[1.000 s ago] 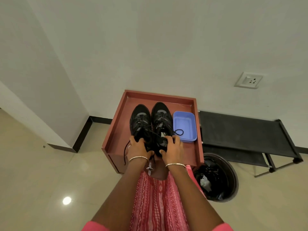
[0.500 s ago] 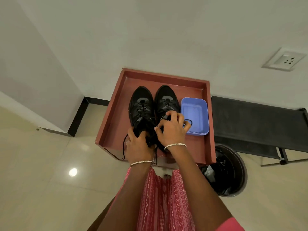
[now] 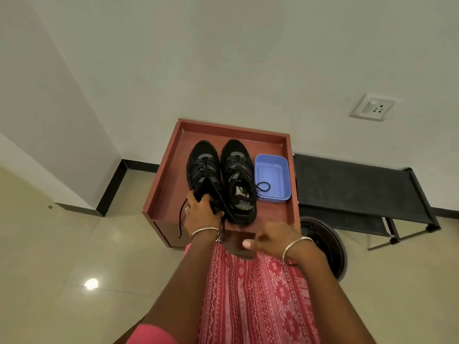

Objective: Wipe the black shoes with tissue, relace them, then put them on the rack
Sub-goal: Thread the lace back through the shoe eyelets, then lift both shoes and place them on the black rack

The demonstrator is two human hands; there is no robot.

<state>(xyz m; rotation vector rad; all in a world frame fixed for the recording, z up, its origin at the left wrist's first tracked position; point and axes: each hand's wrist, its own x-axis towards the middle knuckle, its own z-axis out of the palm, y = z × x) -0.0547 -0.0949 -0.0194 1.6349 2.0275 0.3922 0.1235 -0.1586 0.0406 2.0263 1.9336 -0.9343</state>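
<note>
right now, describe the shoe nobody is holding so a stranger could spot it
Look at the red-brown stand against the white wall, where two black shoes sit side by side. It is the right-hand shoe, beside the blue tub; no hand touches it, and its lace loops over the tub.

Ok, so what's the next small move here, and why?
Probably the right hand should grip the right shoe by its heel: the left hand holds the left shoe, the right hand is empty, and the rack stands beside.
</note>
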